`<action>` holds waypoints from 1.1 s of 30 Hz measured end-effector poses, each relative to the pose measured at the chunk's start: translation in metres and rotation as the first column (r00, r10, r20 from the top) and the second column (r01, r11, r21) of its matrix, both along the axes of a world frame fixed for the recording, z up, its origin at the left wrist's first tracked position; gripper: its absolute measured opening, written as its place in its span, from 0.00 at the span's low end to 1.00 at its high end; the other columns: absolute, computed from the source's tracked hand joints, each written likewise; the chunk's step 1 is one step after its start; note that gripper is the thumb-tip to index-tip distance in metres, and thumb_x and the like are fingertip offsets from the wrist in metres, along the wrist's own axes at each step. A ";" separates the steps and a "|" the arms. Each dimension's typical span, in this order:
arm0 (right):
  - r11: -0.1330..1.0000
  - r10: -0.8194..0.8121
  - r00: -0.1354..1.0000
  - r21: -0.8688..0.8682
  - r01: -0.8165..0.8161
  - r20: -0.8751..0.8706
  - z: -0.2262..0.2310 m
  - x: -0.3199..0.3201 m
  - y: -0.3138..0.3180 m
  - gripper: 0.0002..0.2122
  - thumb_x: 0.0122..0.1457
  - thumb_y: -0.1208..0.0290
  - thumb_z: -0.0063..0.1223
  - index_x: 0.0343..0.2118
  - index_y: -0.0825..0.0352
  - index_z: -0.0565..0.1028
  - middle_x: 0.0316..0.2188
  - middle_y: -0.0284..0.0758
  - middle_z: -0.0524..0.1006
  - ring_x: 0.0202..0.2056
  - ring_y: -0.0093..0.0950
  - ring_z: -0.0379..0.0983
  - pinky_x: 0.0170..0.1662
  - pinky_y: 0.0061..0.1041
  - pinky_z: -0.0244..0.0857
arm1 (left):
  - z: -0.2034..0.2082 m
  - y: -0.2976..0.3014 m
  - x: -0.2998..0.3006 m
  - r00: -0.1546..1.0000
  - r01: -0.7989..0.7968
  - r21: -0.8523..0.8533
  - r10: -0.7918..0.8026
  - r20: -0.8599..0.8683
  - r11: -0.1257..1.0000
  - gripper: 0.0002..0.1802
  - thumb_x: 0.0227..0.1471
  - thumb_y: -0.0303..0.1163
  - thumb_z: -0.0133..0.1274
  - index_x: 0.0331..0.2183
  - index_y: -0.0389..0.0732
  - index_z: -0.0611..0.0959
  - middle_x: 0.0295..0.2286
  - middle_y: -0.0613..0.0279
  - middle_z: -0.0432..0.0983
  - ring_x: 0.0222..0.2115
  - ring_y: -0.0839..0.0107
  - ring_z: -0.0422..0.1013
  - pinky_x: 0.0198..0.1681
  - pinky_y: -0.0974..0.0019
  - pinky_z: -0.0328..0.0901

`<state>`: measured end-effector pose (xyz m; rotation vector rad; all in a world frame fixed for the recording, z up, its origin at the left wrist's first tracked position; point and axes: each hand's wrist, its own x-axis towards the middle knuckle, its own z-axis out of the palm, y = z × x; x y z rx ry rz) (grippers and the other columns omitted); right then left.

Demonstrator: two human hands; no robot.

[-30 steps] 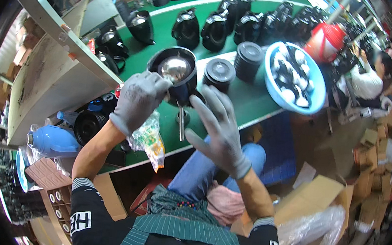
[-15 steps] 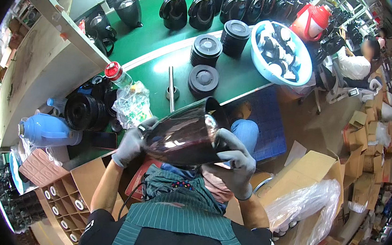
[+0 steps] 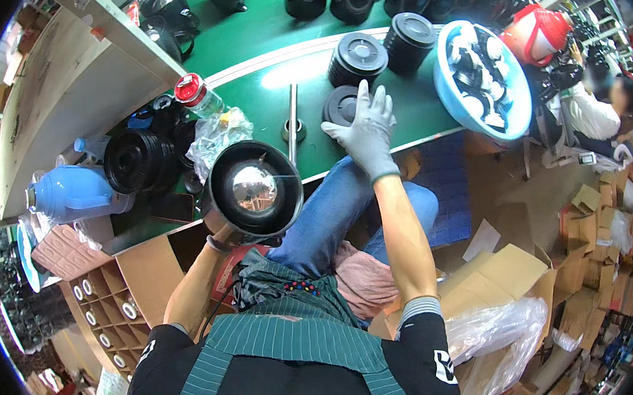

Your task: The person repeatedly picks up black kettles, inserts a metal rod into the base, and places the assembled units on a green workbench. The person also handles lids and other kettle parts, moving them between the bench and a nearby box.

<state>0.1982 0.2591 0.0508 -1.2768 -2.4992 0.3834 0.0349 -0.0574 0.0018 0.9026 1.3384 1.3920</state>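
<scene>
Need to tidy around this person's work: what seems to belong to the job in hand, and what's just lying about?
Likely in the job:
held black vessel
black disc by the open right hand
black stack behind it

Apparently lying about:
red-capped bottle
crumpled plastic bag

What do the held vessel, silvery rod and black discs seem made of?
Vessel: perhaps dark plastic or coated metal, glossy; mirror-like interior suggests silvered glass or metal. Silvery rod: likely polished metal, brightly reflecting. Black discs: matte, dull highlights; plastic or rubber.
</scene>
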 end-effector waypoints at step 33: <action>0.879 0.324 0.541 0.036 -0.475 -0.776 0.077 0.181 -0.146 0.51 0.43 0.51 0.81 0.71 0.64 0.69 0.73 0.57 0.58 0.72 0.56 0.58 0.73 0.45 0.54 | 0.008 0.054 0.006 0.890 0.443 -0.208 -0.399 0.220 0.872 0.33 0.66 0.47 0.50 0.64 0.36 0.74 0.60 0.50 0.74 0.57 0.54 0.73 0.65 0.51 0.67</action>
